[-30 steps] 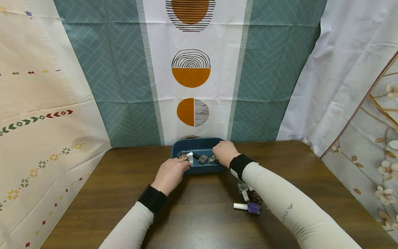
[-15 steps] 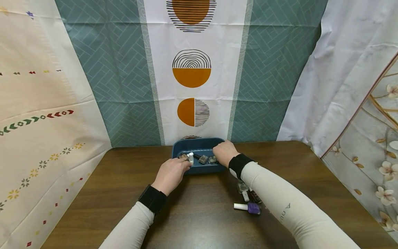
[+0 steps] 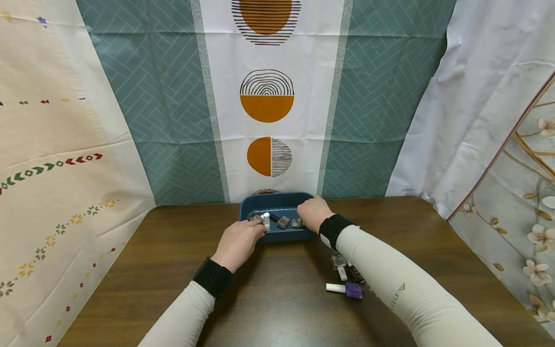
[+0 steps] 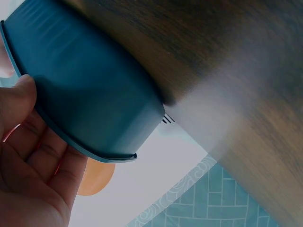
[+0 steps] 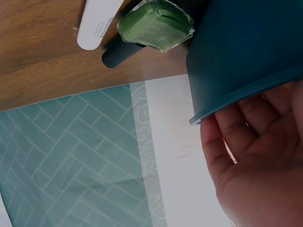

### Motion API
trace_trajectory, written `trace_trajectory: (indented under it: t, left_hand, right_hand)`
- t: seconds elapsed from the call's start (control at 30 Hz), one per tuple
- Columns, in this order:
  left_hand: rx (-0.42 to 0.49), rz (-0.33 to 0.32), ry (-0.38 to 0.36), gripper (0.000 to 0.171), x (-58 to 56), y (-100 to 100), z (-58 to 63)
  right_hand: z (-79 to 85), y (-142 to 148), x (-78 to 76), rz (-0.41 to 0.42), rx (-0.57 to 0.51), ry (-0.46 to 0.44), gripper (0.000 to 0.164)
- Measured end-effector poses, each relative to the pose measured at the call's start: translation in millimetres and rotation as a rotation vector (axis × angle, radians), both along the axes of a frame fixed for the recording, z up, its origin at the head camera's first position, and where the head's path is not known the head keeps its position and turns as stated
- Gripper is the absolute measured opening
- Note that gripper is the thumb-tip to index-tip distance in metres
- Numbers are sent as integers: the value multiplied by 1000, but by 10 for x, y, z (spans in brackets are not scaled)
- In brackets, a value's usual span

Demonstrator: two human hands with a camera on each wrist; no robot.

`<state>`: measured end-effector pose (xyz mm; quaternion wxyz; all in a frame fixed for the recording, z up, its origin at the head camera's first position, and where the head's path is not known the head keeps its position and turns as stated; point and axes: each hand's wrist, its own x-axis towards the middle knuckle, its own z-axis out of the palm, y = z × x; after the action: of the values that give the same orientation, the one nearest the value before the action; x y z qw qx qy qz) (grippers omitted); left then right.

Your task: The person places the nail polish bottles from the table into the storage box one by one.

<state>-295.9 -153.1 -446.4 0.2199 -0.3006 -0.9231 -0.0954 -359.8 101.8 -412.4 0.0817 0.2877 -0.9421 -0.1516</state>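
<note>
A dark blue plastic bin [image 3: 286,237] stands at the table's far edge, with several small bottles inside. They look like nail polish, among them a glittery one [image 3: 284,222] and a slim one with a white cap [image 3: 266,217]. My left hand [image 3: 236,241] grips the bin's near left rim; in the left wrist view its thumb [image 4: 21,97] presses the outer wall while the fingers go over the rim. On the opposite side, my right hand [image 3: 314,213] holds the right rim, its fingers [image 5: 236,125] hooked over the edge and its thumb mostly hidden.
On the brown table [image 3: 277,299], a purple nail polish bottle [image 3: 353,290] with a white cap lies under my right forearm. Beside it are a clear bottle [image 3: 337,261] and a dark one [image 3: 357,274]. The right wrist view shows a green bottle [image 5: 156,26] near the bin. Patterned cloth hangs behind.
Both hands keep their places on the bin's rim. One bottle inside, near my right hand, looks slightly shifted; otherwise nothing has visibly moved.
</note>
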Motion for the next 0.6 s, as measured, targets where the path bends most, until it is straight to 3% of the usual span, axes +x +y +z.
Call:
trace_trajectory:
  t: [0.27, 0.6]
  left_hand:
    - [-15, 10, -3, 14, -11, 11, 9]
    - [-9, -7, 12, 13, 3, 7, 10]
  right_hand:
    - [52, 46, 40, 23, -24, 17, 35]
    - [-23, 148, 37, 108, -62, 146, 4]
